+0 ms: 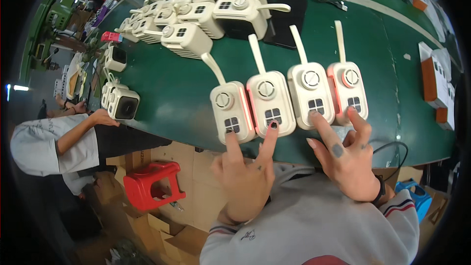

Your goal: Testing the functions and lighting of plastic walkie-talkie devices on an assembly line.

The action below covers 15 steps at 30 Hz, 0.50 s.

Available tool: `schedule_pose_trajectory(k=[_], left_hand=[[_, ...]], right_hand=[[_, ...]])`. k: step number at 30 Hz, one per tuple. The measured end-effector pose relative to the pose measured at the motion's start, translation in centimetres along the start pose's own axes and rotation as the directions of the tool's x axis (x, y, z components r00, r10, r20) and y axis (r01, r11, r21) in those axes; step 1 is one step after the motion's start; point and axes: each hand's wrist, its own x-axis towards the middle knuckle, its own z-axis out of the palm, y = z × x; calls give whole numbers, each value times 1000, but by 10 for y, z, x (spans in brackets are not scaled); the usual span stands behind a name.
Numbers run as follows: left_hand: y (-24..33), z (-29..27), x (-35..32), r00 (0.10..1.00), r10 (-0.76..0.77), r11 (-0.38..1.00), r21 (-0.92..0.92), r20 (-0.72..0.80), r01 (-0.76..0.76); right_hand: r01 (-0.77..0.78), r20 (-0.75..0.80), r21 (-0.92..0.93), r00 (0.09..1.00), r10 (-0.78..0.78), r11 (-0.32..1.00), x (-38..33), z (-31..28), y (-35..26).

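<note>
Four cream rounded devices with straps, round dials and black four-key panels stand in a row at the table's near edge. Two outstretched fingers of my left hand [247,179] touch the key panels of the leftmost device [222,115] and the second device [278,88]. My right hand [349,167] reaches two fingers to the keys of the third device [298,99] and the rightmost device [362,90]. Neither hand grasps anything; their other fingers are partly bent. Reddish light shows along the sides of some devices, and around the rightmost dial.
More cream devices [189,41] crowd the green table [167,78] at the back left. A dark flat pad [289,24] lies behind the row. At left, a co-worker's hand [104,117] touches another device [123,104]. White-and-brown boxes [434,81] stand right; a red stool [142,186] is below.
</note>
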Motion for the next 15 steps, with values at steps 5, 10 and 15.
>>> schedule_pose_trajectory(k=[5,10,15], left_hand=[[0,-2,-9,996,-78,997,1,49,78],[-1,1,-9,999,-34,999,-22,-26,34],[2,7,-14,998,-12,999,50,-67,15]], right_hand=[[48,-23,12,999,-48,999,-11,2,-3],[-66,33,135,997,63,989,-12,-10,-10],[-94,79,147,993,83,985,-9,-10,-8]])
